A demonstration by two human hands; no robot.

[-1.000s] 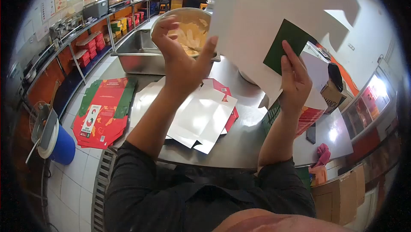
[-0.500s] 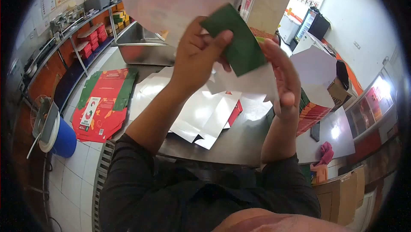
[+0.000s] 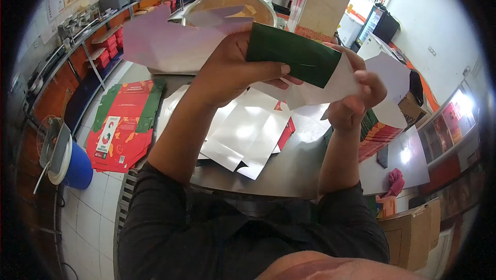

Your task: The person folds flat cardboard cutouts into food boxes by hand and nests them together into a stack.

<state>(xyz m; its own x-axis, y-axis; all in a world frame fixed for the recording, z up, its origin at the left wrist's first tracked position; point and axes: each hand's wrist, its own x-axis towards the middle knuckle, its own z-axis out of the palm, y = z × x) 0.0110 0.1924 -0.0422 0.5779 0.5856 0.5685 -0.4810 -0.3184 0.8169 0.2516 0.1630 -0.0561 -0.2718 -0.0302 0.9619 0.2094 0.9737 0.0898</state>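
Note:
Up in front of me is a partly folded cardboard box (image 3: 294, 55), with a green outer panel and a white inside; a large white flap extends to the left behind my forearm. My left hand (image 3: 232, 65) grips the left end of the green panel, thumb on its face and fingers behind. At the right end, my right hand (image 3: 356, 86) has its fingers curled around the white side flap. Below them, flat box blanks (image 3: 243, 125) lie white side up on the steel table (image 3: 305, 169). A stack of red and green printed blanks (image 3: 126, 125) lies at the left.
Nested red and green boxes (image 3: 380, 132) stand at the right, near a pink cloth (image 3: 396, 182). A blue bucket (image 3: 78, 169) is on the floor at left. Beyond the table is a large round pan (image 3: 232, 1). A brown carton (image 3: 411, 233) sits at lower right.
The green panel has turned from steeply tilted to nearly level. The large white flap has swung down and left, uncovering the round pan. My right hand's fingers have curled in at the side flap.

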